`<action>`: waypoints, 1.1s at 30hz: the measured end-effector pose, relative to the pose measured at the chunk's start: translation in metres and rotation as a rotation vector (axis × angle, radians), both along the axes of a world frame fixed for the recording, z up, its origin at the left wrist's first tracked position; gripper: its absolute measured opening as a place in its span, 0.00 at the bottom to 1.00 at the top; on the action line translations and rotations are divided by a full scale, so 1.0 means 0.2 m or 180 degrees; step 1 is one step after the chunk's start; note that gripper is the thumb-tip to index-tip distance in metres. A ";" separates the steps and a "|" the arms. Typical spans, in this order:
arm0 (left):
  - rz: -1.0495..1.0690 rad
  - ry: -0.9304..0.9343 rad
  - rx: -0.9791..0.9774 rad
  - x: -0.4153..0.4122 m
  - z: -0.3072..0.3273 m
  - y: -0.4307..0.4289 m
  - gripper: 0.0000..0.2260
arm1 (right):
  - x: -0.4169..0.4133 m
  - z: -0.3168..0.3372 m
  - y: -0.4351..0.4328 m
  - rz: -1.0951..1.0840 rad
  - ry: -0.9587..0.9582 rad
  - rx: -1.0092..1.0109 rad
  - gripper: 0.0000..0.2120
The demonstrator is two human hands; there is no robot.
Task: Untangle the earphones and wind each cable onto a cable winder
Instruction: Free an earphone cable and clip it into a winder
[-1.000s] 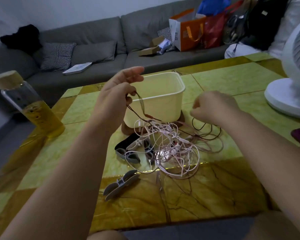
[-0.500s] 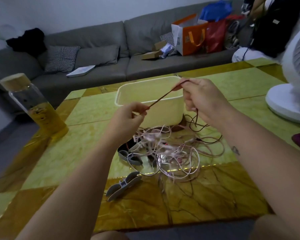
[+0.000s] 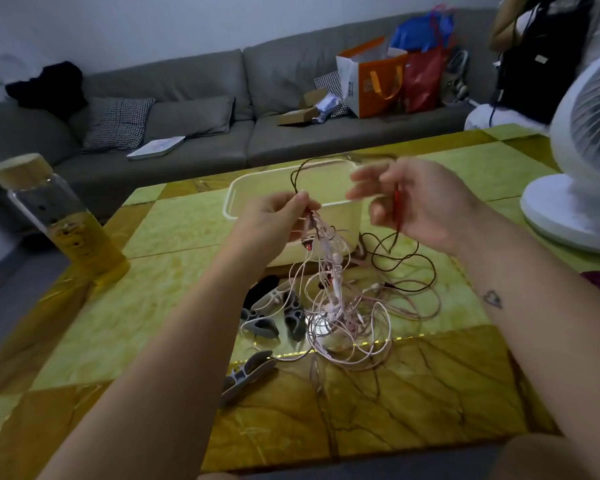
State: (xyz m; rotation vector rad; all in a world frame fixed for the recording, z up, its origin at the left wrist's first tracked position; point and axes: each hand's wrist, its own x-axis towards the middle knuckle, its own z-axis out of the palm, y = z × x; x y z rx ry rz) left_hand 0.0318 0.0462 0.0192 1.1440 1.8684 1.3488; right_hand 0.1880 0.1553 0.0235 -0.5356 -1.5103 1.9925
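My left hand point(image 3: 279, 220) pinches a dark red earphone cable point(image 3: 404, 263) together with strands of the pink tangle, lifting them off the table. A loop of the dark cable arches from that hand across to my right hand point(image 3: 420, 202), which is blurred and holds the cable's red end against its palm. The pink earphone tangle point(image 3: 343, 317) hangs below my left hand and spreads over the table. Grey cable winders point(image 3: 264, 325) lie left of the tangle, and another winder point(image 3: 246, 374) lies nearer to me.
A cream plastic tub point(image 3: 347, 216) stands behind the hands on the green and yellow table point(image 3: 174, 271). A glass bottle of yellow liquid point(image 3: 63, 220) is at the left, a white fan point(image 3: 579, 168) at the right. A grey sofa with bags lies beyond.
The taut dark cable between my hands has gone slack into an arched loop. My left hand rose, lifting part of the pink tangle, and my right hand moved lower and opened somewhat.
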 end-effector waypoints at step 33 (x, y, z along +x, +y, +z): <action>-0.0271 0.0462 -0.0178 0.09 -0.33 -0.04 0.06 | 0.08 -0.14 -0.12 -0.0364 -0.1790 0.1787 0.14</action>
